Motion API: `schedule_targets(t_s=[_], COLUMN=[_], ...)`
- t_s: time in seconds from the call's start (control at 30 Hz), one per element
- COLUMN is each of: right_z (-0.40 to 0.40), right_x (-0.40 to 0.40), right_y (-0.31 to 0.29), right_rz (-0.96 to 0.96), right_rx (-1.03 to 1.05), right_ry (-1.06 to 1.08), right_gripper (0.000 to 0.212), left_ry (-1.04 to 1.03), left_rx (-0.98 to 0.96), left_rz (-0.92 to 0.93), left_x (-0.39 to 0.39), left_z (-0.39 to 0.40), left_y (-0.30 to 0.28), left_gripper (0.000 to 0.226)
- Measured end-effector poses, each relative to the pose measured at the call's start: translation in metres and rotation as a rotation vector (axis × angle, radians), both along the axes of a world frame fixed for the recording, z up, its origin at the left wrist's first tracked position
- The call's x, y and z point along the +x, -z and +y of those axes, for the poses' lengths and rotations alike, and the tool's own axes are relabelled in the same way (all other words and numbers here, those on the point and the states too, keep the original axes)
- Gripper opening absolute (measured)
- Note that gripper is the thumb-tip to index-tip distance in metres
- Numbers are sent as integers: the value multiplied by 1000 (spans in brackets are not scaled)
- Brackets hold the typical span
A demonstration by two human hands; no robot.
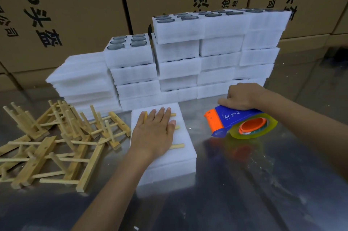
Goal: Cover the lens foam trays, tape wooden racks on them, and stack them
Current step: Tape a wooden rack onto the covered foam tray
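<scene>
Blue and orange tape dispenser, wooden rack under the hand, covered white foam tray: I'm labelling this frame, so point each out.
Blue and orange tape dispenser [228, 118], head view, blue body.
Wooden rack [177, 146], head view, near dowel.
Covered white foam tray [185, 136], head view, bare top.
</scene>
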State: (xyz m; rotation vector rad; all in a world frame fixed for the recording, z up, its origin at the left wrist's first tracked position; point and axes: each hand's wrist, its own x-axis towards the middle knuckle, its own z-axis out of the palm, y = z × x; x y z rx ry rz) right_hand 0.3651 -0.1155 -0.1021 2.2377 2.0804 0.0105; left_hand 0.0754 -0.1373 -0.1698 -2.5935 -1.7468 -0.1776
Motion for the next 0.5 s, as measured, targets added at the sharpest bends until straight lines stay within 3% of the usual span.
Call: schedule_targets(t_s=[0.27,0.5], right_z=[10,12], right_x=[-55,-94], right_y=[13,15], right_rz=[-234,-286], right_rx=[84,57], right_ry=[-139,-144], right_gripper=[42,31], left_ry=[-6,-17], left_rx=[13,16], left_rz=[11,22], left_x=[1,3], left_z=[-2,-5], left_y=[-1,-5], left_gripper=[59,59])
